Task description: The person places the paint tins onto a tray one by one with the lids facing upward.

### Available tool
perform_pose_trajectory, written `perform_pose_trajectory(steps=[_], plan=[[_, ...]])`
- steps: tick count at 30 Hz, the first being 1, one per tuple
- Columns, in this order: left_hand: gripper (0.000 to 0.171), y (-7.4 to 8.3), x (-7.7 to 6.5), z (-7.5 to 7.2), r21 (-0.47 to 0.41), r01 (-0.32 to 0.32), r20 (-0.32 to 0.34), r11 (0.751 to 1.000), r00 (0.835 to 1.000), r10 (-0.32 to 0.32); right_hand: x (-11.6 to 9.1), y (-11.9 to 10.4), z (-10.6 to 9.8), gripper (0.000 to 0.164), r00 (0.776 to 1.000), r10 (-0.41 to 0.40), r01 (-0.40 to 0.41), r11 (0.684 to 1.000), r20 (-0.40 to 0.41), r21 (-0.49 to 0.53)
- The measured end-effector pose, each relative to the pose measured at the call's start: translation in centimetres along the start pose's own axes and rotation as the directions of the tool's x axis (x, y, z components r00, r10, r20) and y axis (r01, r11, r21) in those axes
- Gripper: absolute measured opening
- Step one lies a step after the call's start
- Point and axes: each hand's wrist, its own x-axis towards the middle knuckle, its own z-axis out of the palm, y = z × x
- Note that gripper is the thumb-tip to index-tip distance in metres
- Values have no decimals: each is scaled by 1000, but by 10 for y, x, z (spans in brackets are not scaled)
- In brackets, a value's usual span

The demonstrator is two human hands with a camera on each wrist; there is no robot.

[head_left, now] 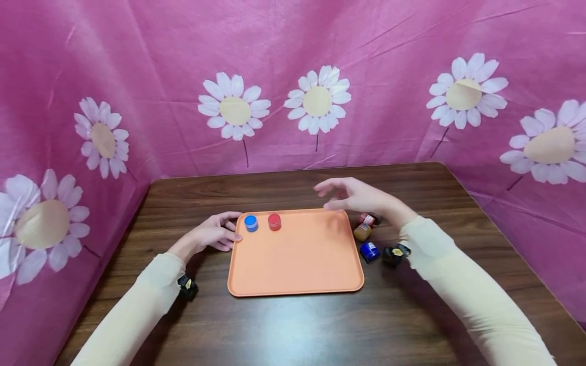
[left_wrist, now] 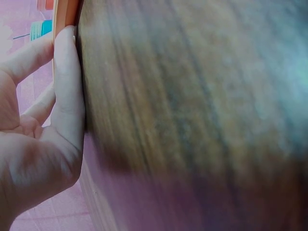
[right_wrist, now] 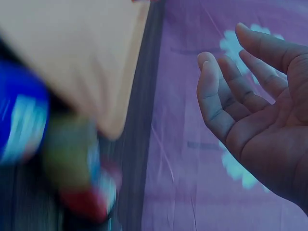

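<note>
An orange tray [head_left: 297,264] lies on the wooden table. At its far left stand two small paint jars, a blue one [head_left: 251,223] and, just to its right, a red one [head_left: 274,222]. My left hand [head_left: 217,234] touches the tray's left edge near the far corner, thumb and fingers extended against the rim; the left wrist view shows the thumb [left_wrist: 67,82] along that edge. Over the tray's far right corner, my right hand [head_left: 354,195] hangs in the air, fingers loosely bent and holding nothing, as the right wrist view shows its bare palm [right_wrist: 269,130].
Right of the tray, beneath the right forearm, lie a red jar [head_left: 367,219], a yellow jar [head_left: 362,232] and a blue jar [head_left: 369,251], apparently tipped over. A pink flowered cloth [head_left: 274,51] hangs behind and beside the table [head_left: 293,325]. Each wrist bears a black camera.
</note>
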Motion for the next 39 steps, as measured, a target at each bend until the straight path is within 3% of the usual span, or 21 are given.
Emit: perform_pose_trajectory(steps=[8, 15, 20, 23, 30, 39], plan=[[82, -1, 2, 0, 10, -11, 2, 1000, 1000, 11, -64, 32, -39, 51, 988, 120, -121, 993, -100, -5], [81, -3, 0, -1, 4, 3, -1, 1000, 1000, -3, -119, 64, -59, 50, 949, 202, -212, 977, -241, -16], [82, -2, 1, 0, 7, -11, 6, 1000, 1000, 11, -143, 89, -62, 53, 922, 216, -239, 971, -322, -32], [81, 0, 0, 0, 13, -21, 7, 1000, 1000, 21, -150, 100, -62, 58, 915, 248, -262, 965, -318, 0], [81, 1, -1, -1, 12, -17, -2, 1000, 1000, 17, -151, 113, -64, 70, 915, 346, -328, 938, -207, 115], [82, -3, 3, -2, 9, -32, 4, 999, 999, 32, -140, 124, -54, 70, 925, 351, -337, 934, -144, 116]])
